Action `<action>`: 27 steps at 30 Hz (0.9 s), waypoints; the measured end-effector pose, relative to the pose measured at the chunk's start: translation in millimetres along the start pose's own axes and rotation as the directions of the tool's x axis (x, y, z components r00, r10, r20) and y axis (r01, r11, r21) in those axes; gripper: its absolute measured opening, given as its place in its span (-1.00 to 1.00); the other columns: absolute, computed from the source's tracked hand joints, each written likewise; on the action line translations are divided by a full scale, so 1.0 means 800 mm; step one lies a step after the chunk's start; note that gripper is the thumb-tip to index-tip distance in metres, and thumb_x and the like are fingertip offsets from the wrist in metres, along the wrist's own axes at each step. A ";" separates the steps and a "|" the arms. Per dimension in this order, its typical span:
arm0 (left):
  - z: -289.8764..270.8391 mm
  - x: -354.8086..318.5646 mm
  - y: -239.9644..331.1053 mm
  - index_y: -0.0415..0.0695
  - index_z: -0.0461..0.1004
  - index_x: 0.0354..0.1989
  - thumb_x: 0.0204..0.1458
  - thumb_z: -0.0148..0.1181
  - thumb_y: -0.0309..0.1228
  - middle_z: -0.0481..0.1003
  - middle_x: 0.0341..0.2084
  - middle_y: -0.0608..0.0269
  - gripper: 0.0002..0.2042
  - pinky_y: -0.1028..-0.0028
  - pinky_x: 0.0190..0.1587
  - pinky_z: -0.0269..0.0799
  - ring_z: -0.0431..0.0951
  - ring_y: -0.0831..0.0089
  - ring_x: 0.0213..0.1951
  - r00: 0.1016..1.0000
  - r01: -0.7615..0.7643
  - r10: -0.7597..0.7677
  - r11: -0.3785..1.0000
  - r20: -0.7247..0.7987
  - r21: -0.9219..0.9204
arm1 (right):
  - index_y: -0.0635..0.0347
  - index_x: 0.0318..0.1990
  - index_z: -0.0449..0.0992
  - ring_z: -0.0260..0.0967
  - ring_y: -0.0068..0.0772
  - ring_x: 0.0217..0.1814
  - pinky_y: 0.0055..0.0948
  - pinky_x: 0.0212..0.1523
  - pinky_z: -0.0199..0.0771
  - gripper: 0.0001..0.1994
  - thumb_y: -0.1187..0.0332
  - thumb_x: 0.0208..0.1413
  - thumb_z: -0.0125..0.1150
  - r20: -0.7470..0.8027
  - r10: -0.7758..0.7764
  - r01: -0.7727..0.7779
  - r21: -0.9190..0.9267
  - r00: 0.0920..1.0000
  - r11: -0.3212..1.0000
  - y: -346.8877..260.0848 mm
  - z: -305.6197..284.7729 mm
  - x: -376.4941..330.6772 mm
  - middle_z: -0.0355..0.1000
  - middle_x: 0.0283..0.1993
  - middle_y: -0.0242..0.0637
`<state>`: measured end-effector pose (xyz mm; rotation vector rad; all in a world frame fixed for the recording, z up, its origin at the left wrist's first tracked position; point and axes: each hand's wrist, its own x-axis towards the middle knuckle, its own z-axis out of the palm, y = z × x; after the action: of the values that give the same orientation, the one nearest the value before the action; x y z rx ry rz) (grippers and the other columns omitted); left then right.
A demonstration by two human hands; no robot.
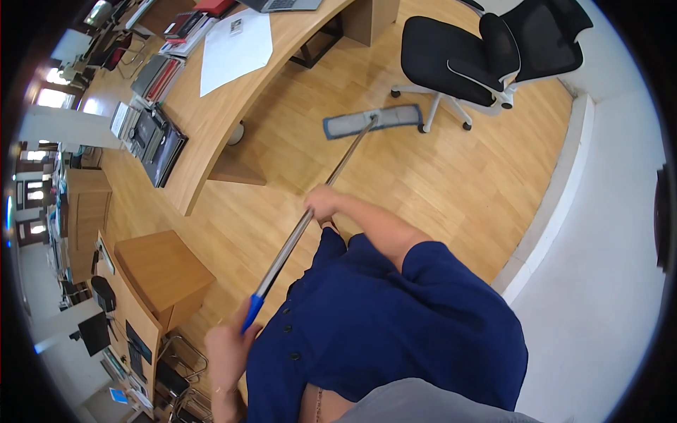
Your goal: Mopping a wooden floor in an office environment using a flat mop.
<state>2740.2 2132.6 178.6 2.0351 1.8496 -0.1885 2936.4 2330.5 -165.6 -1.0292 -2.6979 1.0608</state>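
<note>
Both my hands hold a long flat mop (282, 255) with a metal pole. My left hand (229, 347) is closed around the blue grip at its upper end, close to my body. Farther down the pole, my right hand (324, 202) wraps round the bare metal. The wide mop head (352, 125), grey with a blue edge, lies flat on the wooden floor (451, 183). Its right end is beside a caster of the black office chair (451, 53); whether they touch, I cannot tell.
A curved wooden desk (211, 120) stands at the left, bearing folders (156, 77), a paper sheet (238, 49) and a laptop (282, 4). Lower left is a wooden cabinet (166, 271) beside another desk. A white wall (599, 268) with a low ledge (539, 233) bounds the right.
</note>
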 end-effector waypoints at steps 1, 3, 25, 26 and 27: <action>0.013 0.021 0.011 0.03 0.36 0.09 -0.15 0.29 -0.24 0.44 -0.64 0.01 -0.46 0.21 -0.49 0.36 0.49 0.06 -0.54 0.998 0.011 -0.015 0.998 0.063 0.057 | -0.06 -0.48 0.58 0.44 -0.12 -0.28 -0.13 -0.34 0.39 -0.80 0.11 -0.21 0.18 0.034 0.025 -0.024 -0.019 0.999 1.000 0.025 -0.013 -0.008 0.50 -0.41 -0.26; 0.022 0.065 0.026 0.04 0.35 0.10 -0.13 0.27 -0.23 0.44 -0.64 0.00 -0.47 0.19 -0.49 0.37 0.49 0.06 -0.53 0.992 -0.008 -0.008 0.992 0.129 0.125 | -0.13 -0.42 0.57 0.43 -0.17 -0.23 -0.14 -0.25 0.35 -0.81 0.09 -0.20 0.20 -0.018 0.135 -0.136 -0.047 0.991 0.990 0.077 -0.022 -0.016 0.50 -0.37 -0.32; -0.153 -0.005 -0.045 -0.34 0.42 -0.03 -0.44 0.26 -0.76 0.55 -0.39 0.03 -0.41 0.58 -0.21 0.39 0.51 0.49 -0.34 0.938 0.186 -0.139 0.975 0.317 -0.124 | 0.07 -0.62 0.50 0.40 0.02 -0.44 -0.10 -0.48 0.36 -0.79 0.15 -0.21 0.14 -0.102 0.076 -0.052 0.221 0.992 0.974 -0.138 -0.024 -0.051 0.43 -0.56 -0.13; -0.139 -0.001 -0.027 -0.18 0.46 -0.03 -0.39 0.36 -0.53 0.47 -0.56 -0.10 -0.44 0.50 -0.42 0.36 0.51 0.27 -0.57 0.952 0.131 -0.100 0.988 0.288 -0.088 | 0.07 -0.62 0.50 0.40 0.03 -0.44 -0.09 -0.49 0.36 -0.79 0.15 -0.22 0.14 -0.095 0.079 -0.060 0.188 0.992 0.980 -0.123 -0.016 -0.059 0.43 -0.56 -0.12; -0.120 0.009 -0.020 -0.17 0.46 -0.04 -0.36 0.36 -0.51 0.46 -0.56 -0.10 -0.46 0.49 -0.43 0.36 0.48 0.24 -0.59 0.951 0.111 -0.078 0.989 0.300 -0.093 | 0.06 -0.62 0.50 0.40 0.04 -0.45 -0.09 -0.51 0.35 -0.79 0.15 -0.23 0.14 -0.090 0.094 -0.080 0.153 0.991 0.985 -0.104 -0.005 -0.070 0.43 -0.55 -0.12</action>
<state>2710.4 2175.1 261.7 1.7384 1.7297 -0.3875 2934.2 2254.0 -100.5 -1.1492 -2.4767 1.1737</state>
